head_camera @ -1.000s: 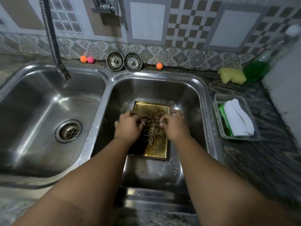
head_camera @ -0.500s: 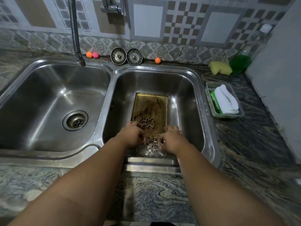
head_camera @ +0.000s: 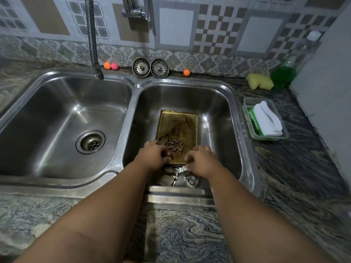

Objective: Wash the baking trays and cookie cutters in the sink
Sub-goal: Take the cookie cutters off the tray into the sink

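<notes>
A stained golden baking tray (head_camera: 178, 126) lies flat in the right basin (head_camera: 224, 111). On it sit a bear-shaped cookie cutter (head_camera: 174, 145) and a leaf-shaped cutter (head_camera: 163, 139). Several more metal cutters (head_camera: 187, 178) lie on the basin floor just in front of the tray's near edge. My left hand (head_camera: 153, 157) and my right hand (head_camera: 202, 161) hover over that near edge with the fingers loosely curled. The fingertips touch the tray and I see nothing held in either hand. The hands hide the tray's near corners.
The left basin (head_camera: 57, 120) has an open drain, with the flexible tap hose (head_camera: 93, 38) hanging above it. Two strainers (head_camera: 151, 67) and small coloured balls stand on the back ledge. A yellow sponge (head_camera: 260, 82), a green soap bottle (head_camera: 284, 74) and a container holding a white cloth (head_camera: 266, 118) are on the right counter.
Both hands dragged several cutters off the tray onto the basin floor in front, let them go, and moved back to the tray's near edge. The view has pulled back.
</notes>
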